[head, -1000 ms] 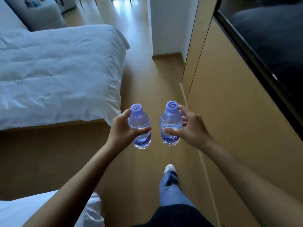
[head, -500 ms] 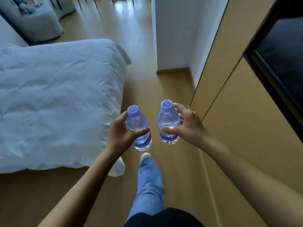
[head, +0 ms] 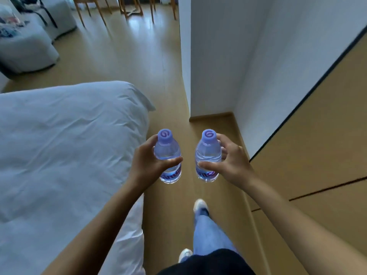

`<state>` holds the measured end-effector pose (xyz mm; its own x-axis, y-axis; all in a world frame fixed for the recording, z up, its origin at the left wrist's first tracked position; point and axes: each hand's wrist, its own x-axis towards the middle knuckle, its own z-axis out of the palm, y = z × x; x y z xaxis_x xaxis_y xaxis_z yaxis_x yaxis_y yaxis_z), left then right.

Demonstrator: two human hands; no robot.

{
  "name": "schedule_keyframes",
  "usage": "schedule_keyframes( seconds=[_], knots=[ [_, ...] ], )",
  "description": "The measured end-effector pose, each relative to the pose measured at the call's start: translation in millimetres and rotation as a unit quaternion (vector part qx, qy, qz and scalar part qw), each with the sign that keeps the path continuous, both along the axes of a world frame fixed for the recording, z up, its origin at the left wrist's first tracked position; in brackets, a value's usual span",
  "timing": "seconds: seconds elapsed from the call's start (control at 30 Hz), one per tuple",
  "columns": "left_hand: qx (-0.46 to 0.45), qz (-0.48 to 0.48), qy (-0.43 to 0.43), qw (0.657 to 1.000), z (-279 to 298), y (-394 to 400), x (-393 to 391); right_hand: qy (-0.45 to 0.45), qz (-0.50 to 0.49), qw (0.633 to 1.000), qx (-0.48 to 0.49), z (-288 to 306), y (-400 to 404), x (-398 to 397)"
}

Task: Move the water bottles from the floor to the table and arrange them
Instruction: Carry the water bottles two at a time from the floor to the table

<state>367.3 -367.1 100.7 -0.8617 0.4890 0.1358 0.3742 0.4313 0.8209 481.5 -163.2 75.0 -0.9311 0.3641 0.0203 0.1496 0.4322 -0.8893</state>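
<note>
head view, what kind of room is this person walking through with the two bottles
Most likely a hotel room or a bedroom in a flat: a bed with white bedding on the left, wood-panelled wardrobe fronts along the right, and a grey sofa and wooden chair legs further ahead.

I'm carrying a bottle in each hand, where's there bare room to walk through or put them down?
Bare floor runs ahead between the bed and the white wall. The bed top is free too, though soft. Around the wooden chair legs at the far end it is crowded. Left hand and right hand each hold a bottle.
</note>
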Motion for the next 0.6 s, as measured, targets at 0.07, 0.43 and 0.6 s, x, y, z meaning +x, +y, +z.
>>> schedule_keyframes(
  seconds=[0.07, 0.43, 0.6],
  knots=[
    [0.001, -0.006, -0.001, 1.0, -5, 24, -50, 0.006, 0.008, 1.0, 0.017, -5, 22, -52],
    [0.001, 0.006, 0.002, 1.0, 2, 156, -345, 0.024, 0.077, 0.996, 0.044, 9, 162, -376],
    [0.005, 0.025, 0.006, 1.0, 7, 190, -469, 0.031, 0.078, 0.996, 0.031, 13, 198, -508]
  ],
)
